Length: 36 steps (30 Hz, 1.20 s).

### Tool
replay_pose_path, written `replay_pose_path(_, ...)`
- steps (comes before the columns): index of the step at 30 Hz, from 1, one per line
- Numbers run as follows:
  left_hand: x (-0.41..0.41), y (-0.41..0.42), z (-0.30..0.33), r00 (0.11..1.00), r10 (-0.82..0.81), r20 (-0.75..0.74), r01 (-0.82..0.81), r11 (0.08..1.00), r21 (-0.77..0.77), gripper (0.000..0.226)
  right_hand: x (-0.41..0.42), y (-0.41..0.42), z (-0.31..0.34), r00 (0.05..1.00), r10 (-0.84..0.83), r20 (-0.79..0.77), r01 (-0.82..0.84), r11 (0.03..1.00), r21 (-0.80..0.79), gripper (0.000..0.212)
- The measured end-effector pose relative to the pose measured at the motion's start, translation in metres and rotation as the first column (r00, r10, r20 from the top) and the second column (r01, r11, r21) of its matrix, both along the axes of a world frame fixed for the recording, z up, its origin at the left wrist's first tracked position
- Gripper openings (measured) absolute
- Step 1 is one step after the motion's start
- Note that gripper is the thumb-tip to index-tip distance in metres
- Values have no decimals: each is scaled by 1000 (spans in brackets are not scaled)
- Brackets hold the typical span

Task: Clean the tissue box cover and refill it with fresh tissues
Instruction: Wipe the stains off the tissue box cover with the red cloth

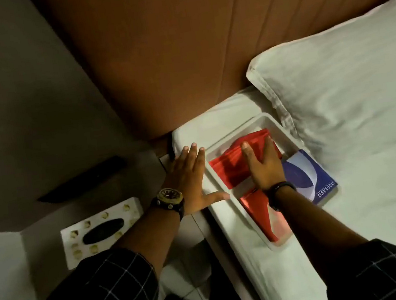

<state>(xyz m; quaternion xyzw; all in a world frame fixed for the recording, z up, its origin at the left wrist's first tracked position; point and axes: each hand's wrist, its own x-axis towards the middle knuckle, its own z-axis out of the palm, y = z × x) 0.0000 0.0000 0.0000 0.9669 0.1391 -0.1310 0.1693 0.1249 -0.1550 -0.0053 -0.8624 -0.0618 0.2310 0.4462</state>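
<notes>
A white tissue box cover [101, 233] with gold studs and a dark oval slot lies on the bedside table at the lower left. On the bed sits a white tray [267, 119] holding a folded red cloth [227, 168] and a blue-and-white tissue pack [307, 177] marked PREMIER. My right hand [264, 166] lies flat on the red cloth, fingers spread. My left hand [190, 176], with a watch on its wrist, rests open on the tray's left rim and the bed edge, holding nothing.
A white pillow [349, 93] lies right of the tray against a brown padded headboard [178, 51]. A dark remote-like object [84, 179] lies on the table behind the cover. The white sheet [379, 213] spreads to the right. Tiled floor shows between table and bed.
</notes>
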Motion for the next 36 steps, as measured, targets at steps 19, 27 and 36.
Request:
replay_pose_path(19, 49, 10, -89, 983, -182, -8, 181, 974, 136, 136, 22, 53, -102, 974, 224, -21, -180, 722, -668, 95)
replay_pose_path(27, 51, 9, -85, 982, -186, -28, 188, 971, 146, 138, 28, 59, -98, 992, 122, 27, -83, 804, -589, 73)
replay_pose_path(36, 46, 10, -70, 981, -196, 16, 192, 973, 129, 140, 58, 28, -50, 998, -27, 54, 38, 978, -205, 32)
